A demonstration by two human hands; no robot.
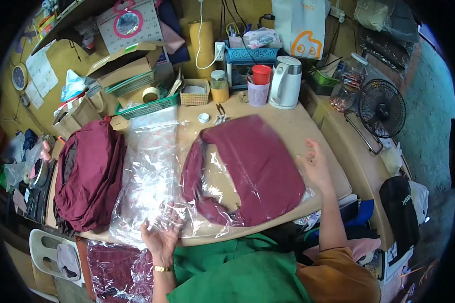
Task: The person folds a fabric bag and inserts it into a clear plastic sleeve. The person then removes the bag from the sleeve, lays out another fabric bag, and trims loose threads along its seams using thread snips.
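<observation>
A maroon shoulder bag [260, 169] with a curved strap lies on the table, apparently inside a clear plastic sleeve whose shiny edges show around it. My right hand [314, 164] is raised just off the bag's right side, fingers apart and loosely bent, holding nothing. At the table's front edge my left hand [162, 241] is palm up with thumb and fingers spread. Clear film partly covers those fingertips. Several flat clear plastic bags [149, 166] lie beside that hand, reflecting strong glare. Further left is a pile of maroon bags [88, 174].
Along the back stand a white electric kettle [286, 83], a lilac cup [258, 94], a jar [219, 86] and a green basket [149, 105]. Pliers [220, 113] and a white cap [203, 117] lie near them. A black fan [382, 108] stands at right. Wrapped maroon items [119, 270] are below left.
</observation>
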